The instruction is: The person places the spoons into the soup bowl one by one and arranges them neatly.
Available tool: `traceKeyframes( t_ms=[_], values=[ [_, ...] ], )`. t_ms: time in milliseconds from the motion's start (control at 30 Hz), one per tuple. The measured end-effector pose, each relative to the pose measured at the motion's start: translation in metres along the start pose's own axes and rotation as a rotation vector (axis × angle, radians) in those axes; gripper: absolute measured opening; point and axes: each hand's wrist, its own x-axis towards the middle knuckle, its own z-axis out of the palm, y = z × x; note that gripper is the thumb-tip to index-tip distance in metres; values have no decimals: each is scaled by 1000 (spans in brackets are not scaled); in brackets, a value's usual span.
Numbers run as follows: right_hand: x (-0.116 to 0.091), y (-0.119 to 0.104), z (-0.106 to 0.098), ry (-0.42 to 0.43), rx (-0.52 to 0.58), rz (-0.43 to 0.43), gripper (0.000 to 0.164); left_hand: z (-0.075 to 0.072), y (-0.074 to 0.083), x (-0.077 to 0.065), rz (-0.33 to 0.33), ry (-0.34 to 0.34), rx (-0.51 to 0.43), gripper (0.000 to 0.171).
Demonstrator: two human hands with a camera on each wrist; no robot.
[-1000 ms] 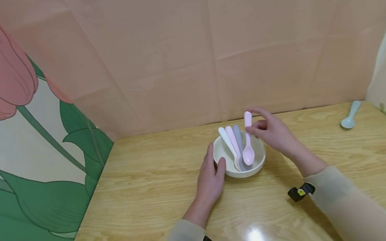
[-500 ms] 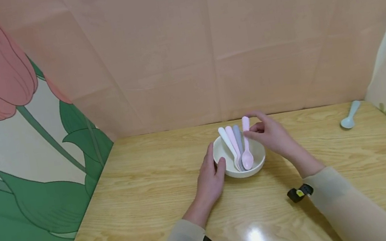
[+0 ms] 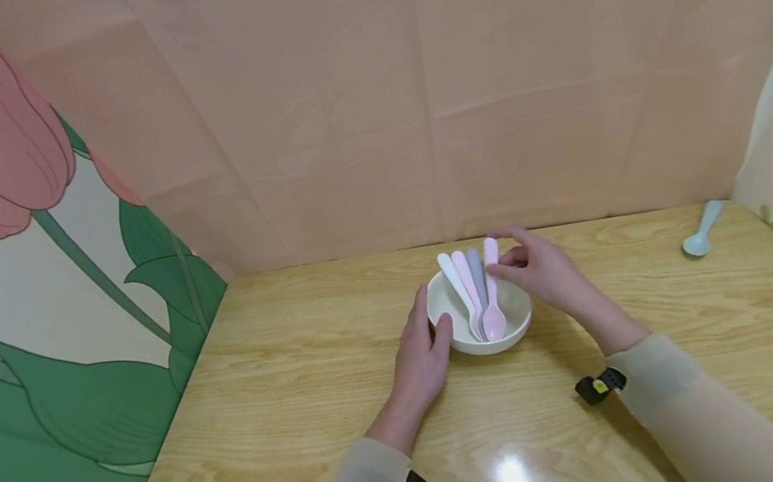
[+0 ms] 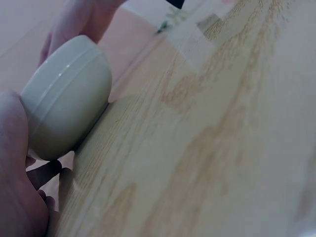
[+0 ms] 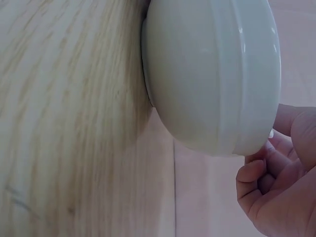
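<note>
While the left hand (image 3: 421, 362) steadies a cream bowl (image 3: 489, 348) on a wooden table (image 3: 301, 372), the right hand (image 3: 543, 271) pinches a pink spoon (image 3: 492, 292) by its handle. The left thumb lies over the near rim and the fingers wrap the outer left wall; the left wrist view shows the bowl's base on the tabletop.

The pink spoon leans inside the bowl, its scoop down near the front wall and its handle rising above the far rim. The right hand comes in from the right, thumb and finger on the upper part of the handle, so the scoop hangs well below the grip. Whether the scoop touches the bowl cannot be told.

Just to the left of the pink spoon, three more handles stand in a row: a white handle (image 3: 450, 271), a pale pink handle (image 3: 463, 271) and a grey-blue handle (image 3: 476, 270). Well apart, at the far right of the table, lies a pale blue spoon (image 3: 705, 228).

The step in hand seems to be handling the spoons one at a time at the bowl, though putting in or taking out is unclear. The next move probably calls for a light pinch, clear of the neighbouring handles, with the bowl held steady.
</note>
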Motion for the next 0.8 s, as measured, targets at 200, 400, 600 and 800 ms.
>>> traceKeyframes(
  t_ms=[200,400,600,800],
  values=[
    [2,4,2,13,-59,8,60,0,0,0,9,3,10,63],
    [4,4,3,41,-87,4,55,0,1,1,15,9,9,63],
    [5,6,4,38,-107,-4,51,0,0,1,8,6,6,63],
    [6,10,5,27,-122,5,50,0,-1,1,-8,1,11,62]
  ],
)
